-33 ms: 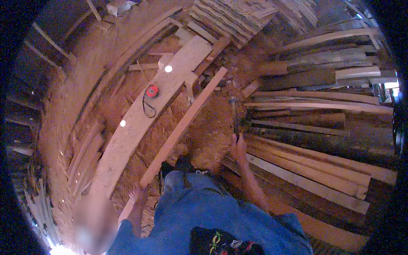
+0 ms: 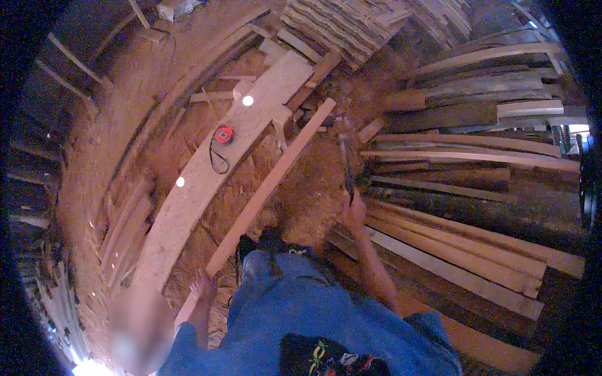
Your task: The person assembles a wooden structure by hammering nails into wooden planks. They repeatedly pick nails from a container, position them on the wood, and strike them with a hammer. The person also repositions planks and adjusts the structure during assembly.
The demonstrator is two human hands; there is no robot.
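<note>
My left hand [image 2: 202, 286] is closed around the near part of a long, narrow reddish wooden batten [image 2: 269, 185]. The batten slants away to the far right. My right hand [image 2: 353, 210] grips the dark handle of a hammer [image 2: 347, 164], its shaft pointing away from me; the head is dim and blurred. Left of the batten runs a wide pale plank [image 2: 194, 194]. A red tape measure [image 2: 224, 134] with a black wrist loop lies on that plank.
Stacked boards [image 2: 458, 238] fill the right side. Rough-edged slabs [image 2: 345, 28] are piled at the far end. Sawdust and shavings [image 2: 307, 200] cover the ground. More timber pieces [image 2: 128, 232] lie at left, and a blurred oval [image 2: 141, 329] hides the lower left.
The hammer's head has shifted slightly farther away, and my right hand has moved a little with it. My left hand and the batten stay nearly the same.
</note>
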